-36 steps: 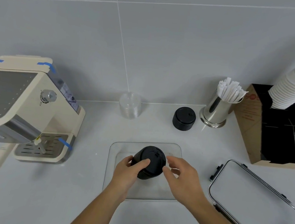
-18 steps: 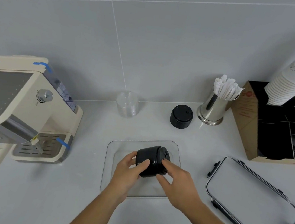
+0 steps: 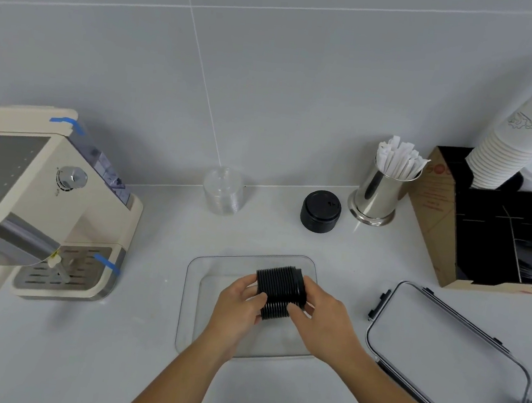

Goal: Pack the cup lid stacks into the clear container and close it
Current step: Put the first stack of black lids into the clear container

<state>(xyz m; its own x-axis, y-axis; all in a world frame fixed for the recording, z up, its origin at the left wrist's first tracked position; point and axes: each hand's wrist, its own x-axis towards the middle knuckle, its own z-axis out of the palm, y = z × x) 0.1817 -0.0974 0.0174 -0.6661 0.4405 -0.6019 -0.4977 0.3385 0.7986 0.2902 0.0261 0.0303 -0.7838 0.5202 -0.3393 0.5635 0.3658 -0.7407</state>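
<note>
- At the far left I see a cream espresso machine [image 3: 43, 196] with blue tape strips, standing on the pale grey counter [image 3: 106, 365].
- Near the back wall stands a stack of clear plastic cup lids [image 3: 223, 190], upright and untouched.
- In the middle sits the open clear rectangular container [image 3: 192, 309]; my left hand [image 3: 239, 307] and right hand [image 3: 323, 324] meet over it.
- Both hands have fingers clamped on a ribbed stack of black cup lids [image 3: 281, 291], turned on its side, inside or just above the container; I cannot tell whether it touches the bottom.
- A second black lid stack [image 3: 320, 211] stands upright beside a steel cup of wrapped straws [image 3: 380, 194].
- The clear clip-on container lid [image 3: 445, 364] lies flat to the right, apart from the container.
</note>
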